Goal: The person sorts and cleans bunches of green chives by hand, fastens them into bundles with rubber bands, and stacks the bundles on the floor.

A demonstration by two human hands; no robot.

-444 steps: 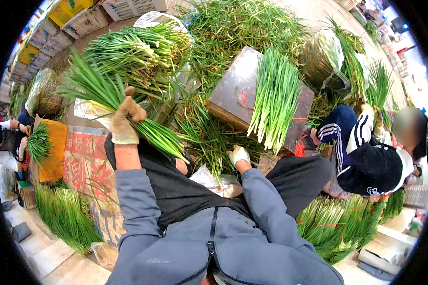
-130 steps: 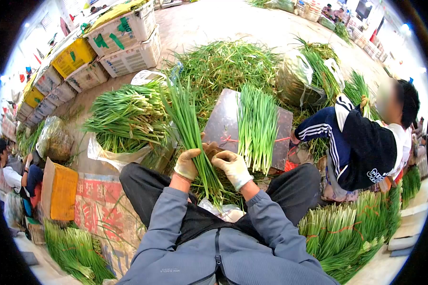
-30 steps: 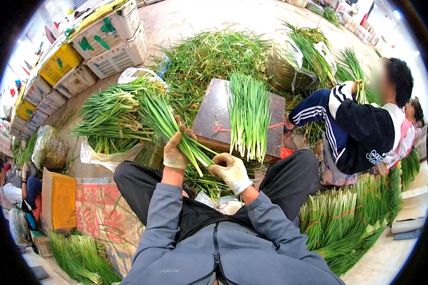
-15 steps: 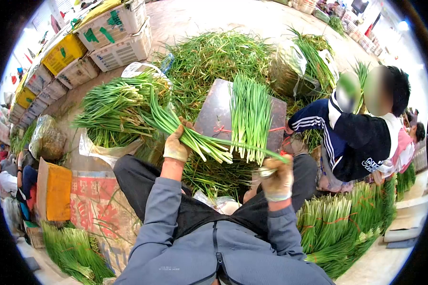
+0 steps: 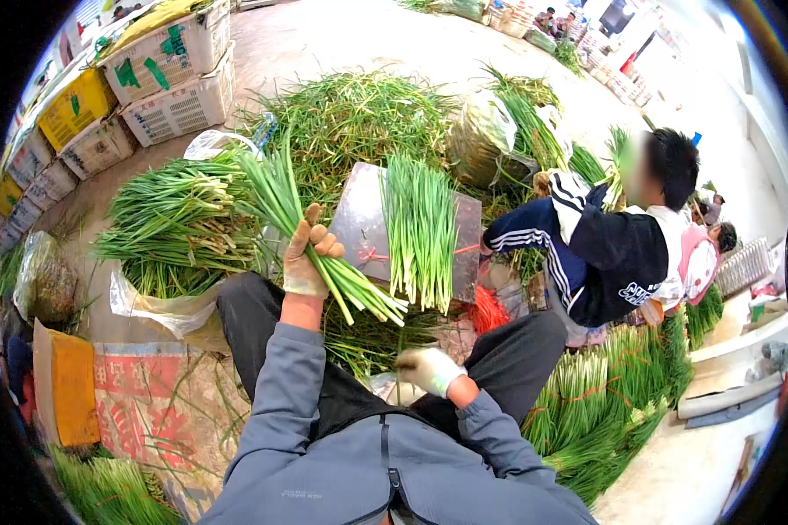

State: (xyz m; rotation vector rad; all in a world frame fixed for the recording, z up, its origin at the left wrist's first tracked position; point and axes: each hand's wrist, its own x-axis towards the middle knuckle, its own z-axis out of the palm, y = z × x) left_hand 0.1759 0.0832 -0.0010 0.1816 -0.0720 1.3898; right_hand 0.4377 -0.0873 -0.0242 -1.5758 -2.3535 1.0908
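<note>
Dark slab (image 5: 359, 206): one bundle (image 5: 421, 236) | left hand (image 5: 311, 261): clasping one green bunch (image 5: 276, 197) | right hand (image 5: 429, 370): cannot tell

A bundle of long green stalks (image 5: 420, 232) hides the far edge's middle on the flat dark board (image 5: 350, 206), and blur hides whether the white-gloved right hand (image 5: 429, 371) grips anything.

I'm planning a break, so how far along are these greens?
Tied bundles at lower right look done. The left hand holds a loose bunch, and an untied one lies over a red tie on the dark board. The big pile on the white plastic seems left to do.
</note>
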